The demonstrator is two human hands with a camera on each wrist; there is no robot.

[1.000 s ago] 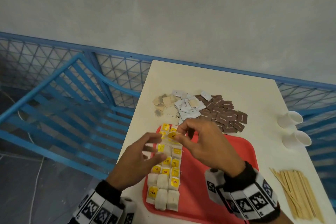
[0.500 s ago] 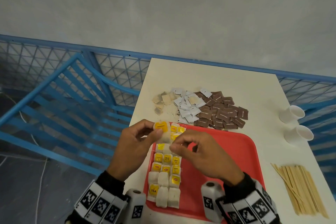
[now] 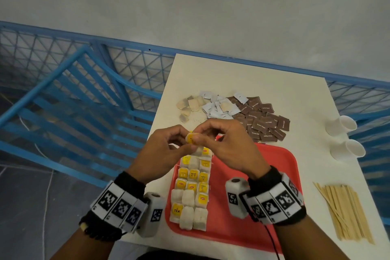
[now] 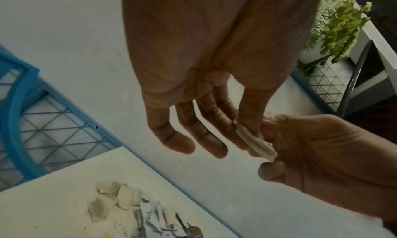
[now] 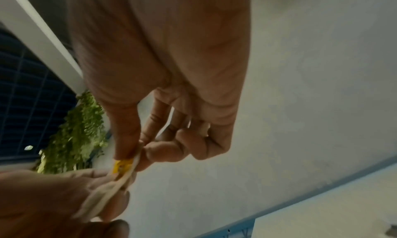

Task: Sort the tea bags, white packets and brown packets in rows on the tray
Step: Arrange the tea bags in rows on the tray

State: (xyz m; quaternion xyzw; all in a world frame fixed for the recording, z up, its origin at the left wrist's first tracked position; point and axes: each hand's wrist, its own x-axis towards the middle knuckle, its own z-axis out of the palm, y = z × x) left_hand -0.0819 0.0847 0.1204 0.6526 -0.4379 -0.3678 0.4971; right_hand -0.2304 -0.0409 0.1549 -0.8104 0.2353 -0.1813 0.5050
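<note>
Head view: both hands, left hand and right hand, now pinch a lifted tea bag above the tray at twelve o'clock, unplaced.

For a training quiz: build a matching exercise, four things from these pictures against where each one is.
Things:
1. yellow-tagged tea bag
2. brown packets
3. wooden stirrers
4. paper cups

Places:
A. heaped on the table beyond the tray
B. lying at the table's near right
C. pinched between both hands
D. on their sides at the table's right edge

Pairs: 1-C, 2-A, 3-B, 4-D
</note>
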